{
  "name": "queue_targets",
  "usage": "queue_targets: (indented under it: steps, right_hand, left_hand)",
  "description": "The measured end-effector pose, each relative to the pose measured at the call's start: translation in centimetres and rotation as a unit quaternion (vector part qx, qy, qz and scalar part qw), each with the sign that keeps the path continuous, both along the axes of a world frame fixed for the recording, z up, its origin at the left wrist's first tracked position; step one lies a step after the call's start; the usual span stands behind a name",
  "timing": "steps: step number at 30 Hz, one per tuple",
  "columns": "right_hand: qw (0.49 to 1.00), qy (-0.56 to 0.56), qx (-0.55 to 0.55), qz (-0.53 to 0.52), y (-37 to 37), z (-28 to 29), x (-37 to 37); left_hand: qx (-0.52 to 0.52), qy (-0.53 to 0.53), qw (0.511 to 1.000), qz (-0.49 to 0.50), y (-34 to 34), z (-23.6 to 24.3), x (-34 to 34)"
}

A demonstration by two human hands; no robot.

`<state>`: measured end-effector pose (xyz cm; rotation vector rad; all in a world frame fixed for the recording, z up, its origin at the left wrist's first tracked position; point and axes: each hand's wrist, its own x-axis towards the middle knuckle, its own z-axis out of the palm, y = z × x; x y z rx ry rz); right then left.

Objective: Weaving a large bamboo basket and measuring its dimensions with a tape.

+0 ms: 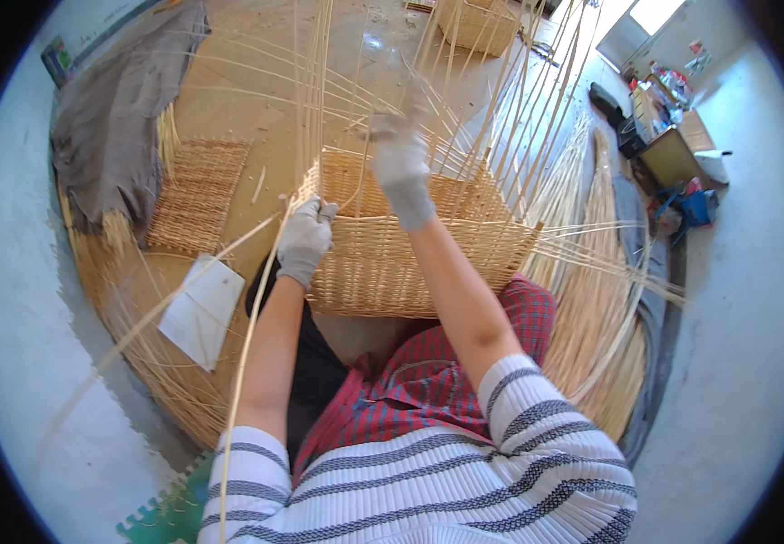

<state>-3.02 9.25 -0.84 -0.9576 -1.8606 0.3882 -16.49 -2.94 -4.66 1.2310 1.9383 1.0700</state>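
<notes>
The gloved left hand (305, 238) is gripping a long cane (248, 344) at the near-left corner of the half-woven wicker basket (392, 254) on her lap; the right hand (398, 163) is closing around upright stakes (464, 136) farther in.

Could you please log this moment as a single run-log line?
left hand: gloved, gripping basket near rim | right hand: gloved, among upright canes | woven mat: on floor, apart

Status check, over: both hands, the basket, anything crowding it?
Left hand gloved, gripping a cane strand at the wicker basket corner. Right hand gloved, up among the upright stakes. Loose reed bundles crowd the right side.
</notes>
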Motion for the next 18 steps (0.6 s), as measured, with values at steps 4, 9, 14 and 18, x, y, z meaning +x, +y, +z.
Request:
queue_targets:
  steps: [4,9,14,18]
  right_hand:
    - [0.912,0.351,-0.209,0.041,-7.6,-8.4,8.7]
    - [0.995,-0.055,0.028,-0.076,-2.1,-2.8,8.4]
    - [0.967,0.223,-0.106,0.061,-0.6,0.7,11.0]
    - [0.844,0.504,-0.179,0.045,-5.2,-9.8,19.8]
  left_hand:
    - [0.130,0.197,0.966,0.108,-1.5,-1.4,0.3]
    - [0.034,0.310,0.932,-0.185,-2.5,0.5,7.3]
    - [0.094,0.413,0.892,-0.158,-1.1,-2.5,7.0]
    - [0.292,0.431,0.837,-0.168,0.7,-2.0,9.4]
